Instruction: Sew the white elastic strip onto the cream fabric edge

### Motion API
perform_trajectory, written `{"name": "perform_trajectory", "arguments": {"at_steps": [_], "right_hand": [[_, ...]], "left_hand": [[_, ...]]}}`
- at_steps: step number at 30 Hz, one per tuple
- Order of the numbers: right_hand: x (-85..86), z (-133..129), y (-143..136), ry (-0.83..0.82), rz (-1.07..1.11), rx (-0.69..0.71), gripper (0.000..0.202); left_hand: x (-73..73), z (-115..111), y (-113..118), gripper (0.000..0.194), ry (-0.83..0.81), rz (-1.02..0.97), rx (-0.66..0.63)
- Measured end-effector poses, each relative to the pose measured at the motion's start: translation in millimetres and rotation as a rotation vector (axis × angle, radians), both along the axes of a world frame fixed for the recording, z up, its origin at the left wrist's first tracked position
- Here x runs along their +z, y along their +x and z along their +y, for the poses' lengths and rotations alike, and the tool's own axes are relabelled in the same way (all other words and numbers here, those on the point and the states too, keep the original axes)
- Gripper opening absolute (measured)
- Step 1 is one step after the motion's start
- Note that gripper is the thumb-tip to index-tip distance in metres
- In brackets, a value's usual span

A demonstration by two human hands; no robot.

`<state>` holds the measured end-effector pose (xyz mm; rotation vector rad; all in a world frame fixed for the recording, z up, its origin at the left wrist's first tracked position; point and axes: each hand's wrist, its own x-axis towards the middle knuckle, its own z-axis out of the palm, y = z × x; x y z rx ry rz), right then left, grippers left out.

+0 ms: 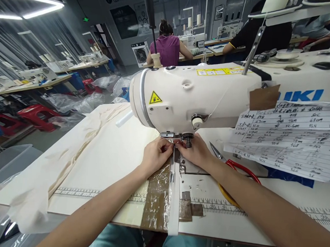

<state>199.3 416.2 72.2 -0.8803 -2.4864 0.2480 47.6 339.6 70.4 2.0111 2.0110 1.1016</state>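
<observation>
A white sewing machine (161, 86) stands across the table in front of me. A narrow white fabric strip (174, 206) runs from the table's front edge up to the needle area. My left hand (156, 154) is closed, thumb and forefinger pinched at the strip's upper end, left of the needle. From the right, my right hand (196, 151) also pinches the strip there, its fingers partly behind the machine head. The fingertips nearly meet, and the needle and stitching point are mostly hidden. Scissors (231, 165) with red and yellow handles lie beside my right forearm, partly under it.
Brown tape (157, 201) covers the table left of the strip. Printed ruler scales (212, 207) cross the tabletop. Cream fabric (79, 153) lies along the left side. Handwritten sheets (287, 136) hang at the right. A person in purple (168, 51) sits at another machine ahead.
</observation>
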Motion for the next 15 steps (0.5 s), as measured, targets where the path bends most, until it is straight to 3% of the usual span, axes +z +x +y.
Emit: {"name": "perform_trajectory", "arguments": {"at_steps": [15], "right_hand": [[-4.7, 0.3, -1.2, 0.084, 0.011, -0.013, 0.016]], "left_hand": [[-1.5, 1.0, -1.8, 0.014, 0.014, -0.017, -0.020]]}}
